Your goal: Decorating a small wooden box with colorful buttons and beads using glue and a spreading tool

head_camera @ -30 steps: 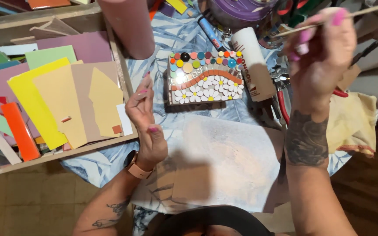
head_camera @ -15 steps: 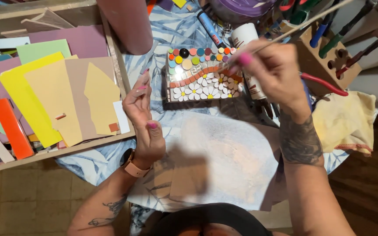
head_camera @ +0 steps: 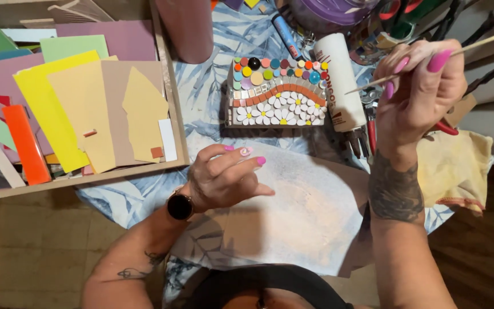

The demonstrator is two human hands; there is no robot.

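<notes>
Thin wooden stick (head_camera: pixel 475 47) pinched between the fingertips of the right hand (head_camera: pixel 421 91), raised over the right part of the tabletop (head_camera: pixel 212 97), tip slanting down-left toward a white glue bottle (head_camera: pixel 338 80). Right hand closed around the stick, pink nails uppermost, tattooed wrist below. Left hand (head_camera: pixel 224 177) half-curled and holding nothing, fingers loosely bent, resting near the front edge of the tabletop on a pale worn sheet (head_camera: pixel 298 212); dark wristwatch (head_camera: pixel 179 205) on that wrist. Just beyond the left hand, toward the middle of the tabletop, a rectangular mosaic piece (head_camera: pixel 275 94): round coloured tiles at the top, an orange arc beneath, white daisy shapes along the lower rim. Glue bottle lying just beside the right edge of the mosaic piece. Red-handled pliers (head_camera: pixel 367 137) near the base of the bottle, partly hidden by the right hand. Yellow cloth (head_camera: pixel 453 166) at the right edge of the tabletop. Wooden tray (head_camera: pixel 172 114) at the left edge, filled with flat coloured sheets (head_camera: pixel 58 109) in yellow, tan, green, mauve and orange. Pinkish cylinder (head_camera: pixel 184 28) at the far edge, just beside the tray's right wall.
</notes>
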